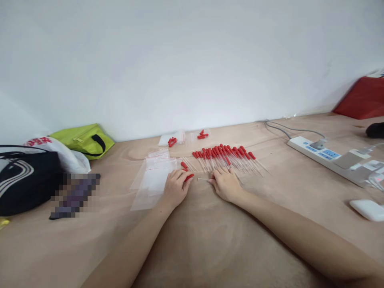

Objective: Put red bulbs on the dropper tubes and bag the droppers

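My left hand [176, 188] pinches a red rubber dropper bulb [189, 177] between thumb and fingers. Opposite it, my right hand [225, 184] grips a thin clear dropper tube [203, 179], whose free end points left toward the bulb; a small gap separates the two. Just beyond my right hand lie several droppers [222, 152] with red bulbs on their tubes, side by side in a fanned row. Loose red bulbs [184, 165] and a few bare tubes [189, 164] rest past my left hand. Clear zip bags [153, 176] lie flat beside its wrist.
Small bags with red bulbs [203, 135] lie near the wall. At the right are a white power strip [318, 154] with plugs and cables, a white case [367, 210] and a red bag [360, 98]. A black bag [28, 180] and a lime-green bag [82, 140] stand left.
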### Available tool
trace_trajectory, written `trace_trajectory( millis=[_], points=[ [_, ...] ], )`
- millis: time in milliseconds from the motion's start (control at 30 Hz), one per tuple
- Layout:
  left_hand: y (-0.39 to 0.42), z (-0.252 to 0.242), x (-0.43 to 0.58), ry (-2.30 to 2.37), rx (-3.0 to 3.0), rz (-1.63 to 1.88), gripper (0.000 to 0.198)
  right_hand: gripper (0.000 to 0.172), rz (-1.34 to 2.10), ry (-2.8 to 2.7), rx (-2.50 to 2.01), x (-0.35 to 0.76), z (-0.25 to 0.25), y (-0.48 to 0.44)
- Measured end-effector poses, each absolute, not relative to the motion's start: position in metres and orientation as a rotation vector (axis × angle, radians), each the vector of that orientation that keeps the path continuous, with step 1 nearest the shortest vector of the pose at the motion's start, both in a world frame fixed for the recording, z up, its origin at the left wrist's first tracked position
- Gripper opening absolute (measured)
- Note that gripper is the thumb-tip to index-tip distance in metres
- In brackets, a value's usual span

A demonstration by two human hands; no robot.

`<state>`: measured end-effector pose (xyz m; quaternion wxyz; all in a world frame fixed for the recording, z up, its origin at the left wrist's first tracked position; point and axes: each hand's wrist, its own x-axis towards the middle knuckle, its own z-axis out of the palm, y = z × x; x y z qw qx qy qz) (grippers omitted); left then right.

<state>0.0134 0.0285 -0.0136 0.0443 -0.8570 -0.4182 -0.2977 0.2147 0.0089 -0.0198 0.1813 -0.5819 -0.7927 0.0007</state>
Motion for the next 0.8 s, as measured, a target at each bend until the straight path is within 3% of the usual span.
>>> trace_trajectory(
  millis=[800],
  points=[
    [0.027,-0.014,0.014,-0.985,-2.929,-1.007,0.019,0.02,0.129,-2.357,-1.047,0.232,-0.021,0.02]
  ],
)
